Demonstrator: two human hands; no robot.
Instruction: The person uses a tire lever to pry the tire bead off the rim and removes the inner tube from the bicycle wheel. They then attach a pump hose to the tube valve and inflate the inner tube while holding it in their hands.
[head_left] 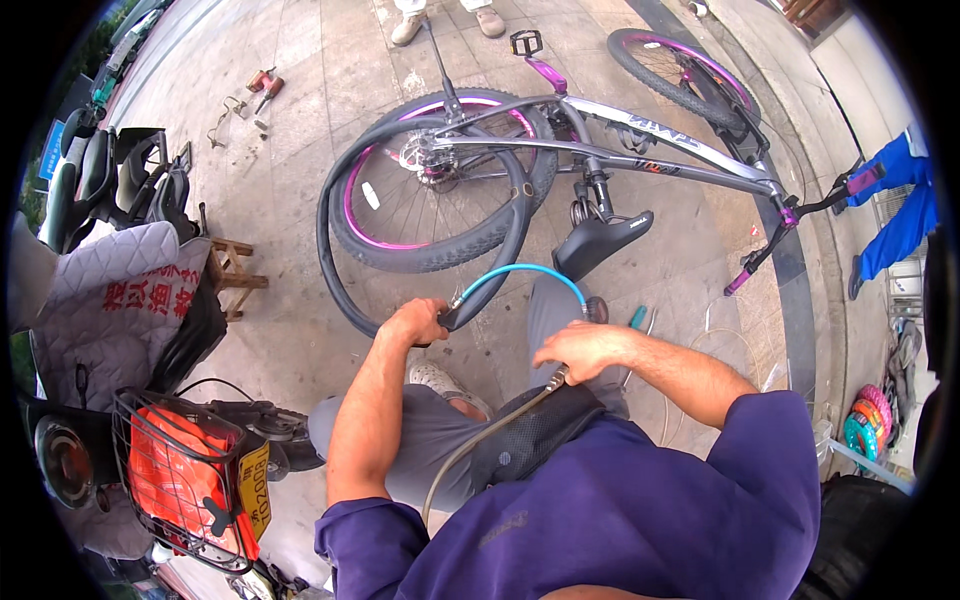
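A bicycle (640,152) lies on its side on the pavement in front of me. Over its rear wheel (440,257) loops a black inner tube (327,220), plump and round. My left hand (415,322) is closed on the near part of this tube, where the end of a blue hose (530,267) meets it; the valve is hidden. My right hand (582,350) wraps round a tyre inflator whose round gauge (596,309) shows beyond the fingers. From the inflator a beige air hose (480,437) runs back across my lap. The black saddle (605,243) lies just beyond the gauge.
A red drill (265,85) and small metal parts lie at the far left. Left of me stand a wooden stool (235,275) and a scooter basket (180,470) holding an orange bag. A teal-handled tool (638,317) lies right. One person's shoes (408,27) show ahead; another's blue trousers (895,205) show right.
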